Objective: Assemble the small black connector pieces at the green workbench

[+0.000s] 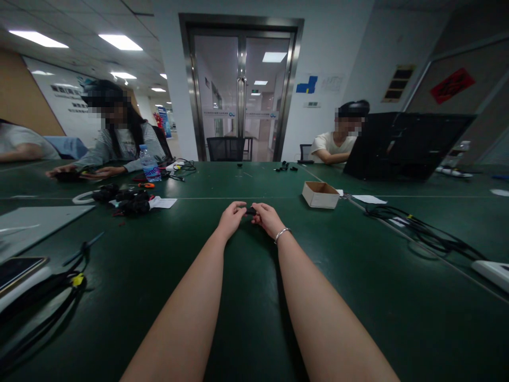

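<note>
Both my arms reach forward over the green table (254,276). Between my fingertips is a small black piece (251,211), too small and partly covered to name its kind. My left hand (231,217) pinches its left end with thumb and fingers. From the other side my right hand (269,218), with a silver bracelet (282,233) at the wrist, is closed on the right end. A small open cardboard box (320,196) stands to the right of my hands; its inside is mostly hidden.
Black parts (133,200) and a water bottle (150,165) are at the left. Cables (73,286) lie near left, more cables (421,228) at right. Small black pieces (284,166) lie at the back. A large black panel (409,146) stands far right. Other people (119,132) sit across the table.
</note>
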{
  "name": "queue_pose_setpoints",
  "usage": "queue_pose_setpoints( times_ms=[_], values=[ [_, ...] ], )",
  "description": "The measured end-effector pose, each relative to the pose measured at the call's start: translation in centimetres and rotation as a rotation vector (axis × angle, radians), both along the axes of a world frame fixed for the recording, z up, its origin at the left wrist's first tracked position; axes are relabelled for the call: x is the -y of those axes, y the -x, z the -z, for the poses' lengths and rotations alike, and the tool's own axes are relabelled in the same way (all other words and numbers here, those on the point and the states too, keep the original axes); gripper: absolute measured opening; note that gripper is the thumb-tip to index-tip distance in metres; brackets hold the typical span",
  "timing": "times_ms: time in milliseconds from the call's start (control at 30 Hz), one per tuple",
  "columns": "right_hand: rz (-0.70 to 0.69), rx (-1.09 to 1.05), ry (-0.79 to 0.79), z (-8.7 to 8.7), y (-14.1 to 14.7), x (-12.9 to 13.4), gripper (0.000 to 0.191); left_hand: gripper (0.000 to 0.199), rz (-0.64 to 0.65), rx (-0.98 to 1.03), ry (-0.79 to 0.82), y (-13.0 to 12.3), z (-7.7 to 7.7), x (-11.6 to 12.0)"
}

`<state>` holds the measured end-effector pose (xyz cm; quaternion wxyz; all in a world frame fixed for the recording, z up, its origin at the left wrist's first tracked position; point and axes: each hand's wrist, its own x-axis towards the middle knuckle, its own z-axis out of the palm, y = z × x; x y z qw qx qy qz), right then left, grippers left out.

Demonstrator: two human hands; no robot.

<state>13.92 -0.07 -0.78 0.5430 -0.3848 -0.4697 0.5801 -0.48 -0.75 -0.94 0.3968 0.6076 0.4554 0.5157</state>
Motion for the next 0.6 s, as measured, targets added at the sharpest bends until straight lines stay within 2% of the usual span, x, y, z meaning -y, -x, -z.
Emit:
queue_pose_setpoints(
  times_ms=[133, 400, 600],
  values=[
    [-0.011, 0.014, -0.016, 0.09, -0.02, -0.11, 0.032, 0.028, 0.039, -0.005, 0.026, -0.03, -0.19, 0.21],
    [-0.007, -0.007, -0.008, 0.04, 0.12, -0.07, 0.026, 0.025, -0.039, -0.059, -0.035, 0.1, 0.12, -0.04],
    [-0.002, 0.015, -0.005, 0.04, 0.17, -0.12, 0.025, 0.026, 0.01, 0.006, 0.065, 0.05, -0.2, 0.03]
  ],
)
